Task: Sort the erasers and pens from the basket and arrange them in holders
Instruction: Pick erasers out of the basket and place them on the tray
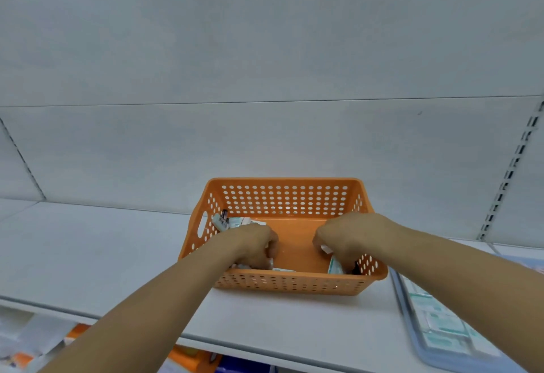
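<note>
Both hands were down in the orange basket (284, 199) on the shelf (88, 243), the left hand (253, 244) curled over white erasers (269, 263), the right hand (346, 235) pinching a small white eraser (326, 249).

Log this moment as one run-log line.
stage: picking | left hand: in orange basket, on small packs | right hand: in basket, gripping white item | tray: right, holds packs

Left hand (256, 244), right hand (347, 237) curled, lowered.
</note>
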### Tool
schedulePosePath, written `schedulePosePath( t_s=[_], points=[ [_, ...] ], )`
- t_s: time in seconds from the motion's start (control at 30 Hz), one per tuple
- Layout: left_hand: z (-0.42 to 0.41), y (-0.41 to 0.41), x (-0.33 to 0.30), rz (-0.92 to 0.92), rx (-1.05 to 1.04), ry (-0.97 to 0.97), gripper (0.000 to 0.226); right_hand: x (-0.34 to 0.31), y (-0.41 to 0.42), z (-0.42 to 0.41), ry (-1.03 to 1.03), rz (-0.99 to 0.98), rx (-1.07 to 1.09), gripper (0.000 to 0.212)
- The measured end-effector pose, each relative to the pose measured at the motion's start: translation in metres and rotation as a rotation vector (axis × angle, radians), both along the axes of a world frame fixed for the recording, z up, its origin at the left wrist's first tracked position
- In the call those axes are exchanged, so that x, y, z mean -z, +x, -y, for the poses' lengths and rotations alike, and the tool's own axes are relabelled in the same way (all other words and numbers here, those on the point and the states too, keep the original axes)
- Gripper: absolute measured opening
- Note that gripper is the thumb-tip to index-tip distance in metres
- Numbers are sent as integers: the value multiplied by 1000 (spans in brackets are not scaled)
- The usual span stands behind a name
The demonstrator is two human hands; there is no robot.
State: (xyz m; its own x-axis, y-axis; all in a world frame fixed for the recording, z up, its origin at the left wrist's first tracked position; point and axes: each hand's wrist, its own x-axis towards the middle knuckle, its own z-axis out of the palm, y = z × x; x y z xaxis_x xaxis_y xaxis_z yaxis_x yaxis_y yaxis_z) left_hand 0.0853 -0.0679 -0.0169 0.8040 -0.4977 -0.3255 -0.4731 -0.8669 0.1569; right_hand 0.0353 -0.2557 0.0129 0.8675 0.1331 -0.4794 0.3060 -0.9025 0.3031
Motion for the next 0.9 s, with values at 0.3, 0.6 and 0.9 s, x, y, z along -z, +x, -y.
schedulePosePath(
  t_s=[0.3,0.6,0.9],
  points=[
    [-4,-2,-7,-13,-108,-254,16,7,3,6,79,116,-138,26],
    [8,-35,-33,-321,-394,-1139,20,-35,-33,35,653,546,-26,28],
    [69,-85,-45,-617,-265,-1525,26,-29,-97,136,1344,573,378,13]
  ],
)
